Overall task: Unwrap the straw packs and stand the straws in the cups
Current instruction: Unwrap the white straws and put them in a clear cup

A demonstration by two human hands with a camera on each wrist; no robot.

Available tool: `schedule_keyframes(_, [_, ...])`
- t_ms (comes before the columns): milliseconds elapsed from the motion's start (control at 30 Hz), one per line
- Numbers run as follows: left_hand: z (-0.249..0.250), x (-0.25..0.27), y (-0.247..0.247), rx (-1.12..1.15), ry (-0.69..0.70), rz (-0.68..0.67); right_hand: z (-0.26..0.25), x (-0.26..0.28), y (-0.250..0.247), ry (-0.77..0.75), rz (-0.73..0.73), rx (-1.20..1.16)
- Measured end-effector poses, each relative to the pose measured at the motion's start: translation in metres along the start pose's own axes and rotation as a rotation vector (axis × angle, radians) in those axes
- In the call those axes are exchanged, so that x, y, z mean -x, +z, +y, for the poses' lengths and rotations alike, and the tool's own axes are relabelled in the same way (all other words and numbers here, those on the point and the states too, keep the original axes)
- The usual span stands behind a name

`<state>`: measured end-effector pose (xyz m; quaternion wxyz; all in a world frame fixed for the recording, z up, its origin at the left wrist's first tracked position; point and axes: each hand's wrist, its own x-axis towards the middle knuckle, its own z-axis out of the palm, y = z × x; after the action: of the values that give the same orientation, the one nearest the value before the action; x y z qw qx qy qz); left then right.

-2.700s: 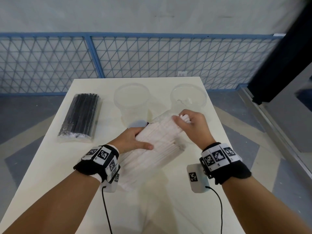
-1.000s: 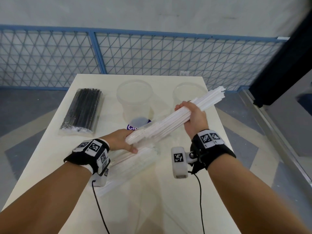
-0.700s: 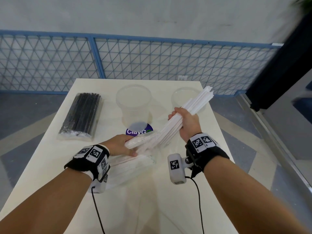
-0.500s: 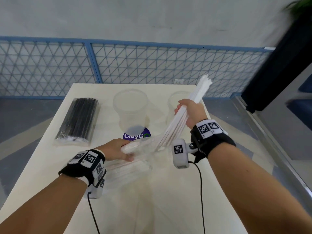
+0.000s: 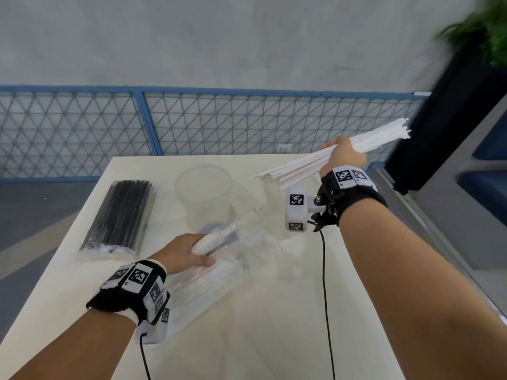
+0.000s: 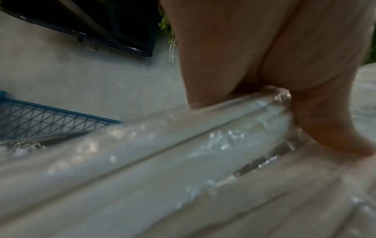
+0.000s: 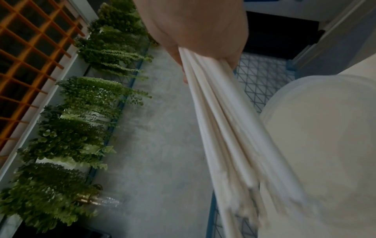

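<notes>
My right hand [image 5: 343, 156] is raised over the table's far right corner and grips a bundle of white straws [image 5: 296, 167] around its middle. The bundle lies almost level, with its near ends over the right clear cup [image 7: 325, 145]. In the right wrist view the white straws [image 7: 223, 128] fan out below my right hand [image 7: 203, 40]. My left hand [image 5: 196, 250] stays low and pinches the bunched end of a clear straw wrapper [image 5: 241, 239]. That wrapper [image 6: 183, 145] still shows white straws inside. The left clear cup [image 5: 204, 193] stands empty.
A sealed pack of black straws [image 5: 120, 215] lies at the left of the cream table [image 5: 274, 325]. More wrapped white straws [image 5: 208, 289] lie beside my left wrist. A blue mesh fence [image 5: 247, 124] runs behind the table, with a dark planter [image 5: 444, 127] at the right.
My right hand has drawn the white bundle clear of the wrapper and swung it up and to the right, from steeply tilted to almost level. My left hand has stayed on the wrapper.
</notes>
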<state>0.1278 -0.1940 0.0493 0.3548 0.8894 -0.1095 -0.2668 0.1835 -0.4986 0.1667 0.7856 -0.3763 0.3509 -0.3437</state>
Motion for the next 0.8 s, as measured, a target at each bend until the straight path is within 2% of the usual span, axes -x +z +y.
schedule_keyframes(167, [0.006,-0.006,0.003,-0.007,0.001,0.003,-0.007,-0.011,0.003,-0.129,0.074,-0.041])
schedule_keyframes(300, [0.013,-0.009,0.005,-0.006,0.0,0.016,0.008,-0.014,-0.002,-0.199,0.002,0.065])
schedule_keyframes(367, [0.017,-0.01,0.006,-0.006,0.0,0.016,0.021,-0.012,-0.007,-0.189,-0.081,0.198])
schedule_keyframes(433, [0.021,-0.011,0.008,-0.006,0.003,0.012,0.041,-0.011,-0.014,-0.146,-0.227,0.387])
schedule_keyframes(567, [0.024,-0.01,0.008,0.0,0.013,0.011,0.061,-0.005,-0.03,-0.096,-0.518,0.909])
schedule_keyframes(667, [0.021,-0.01,0.005,0.016,0.014,0.02,0.052,0.0,-0.03,-0.068,-0.622,1.141])
schedule_keyframes(800, [0.019,-0.008,0.0,0.04,0.013,0.006,0.053,0.005,-0.037,0.024,-0.702,1.306])
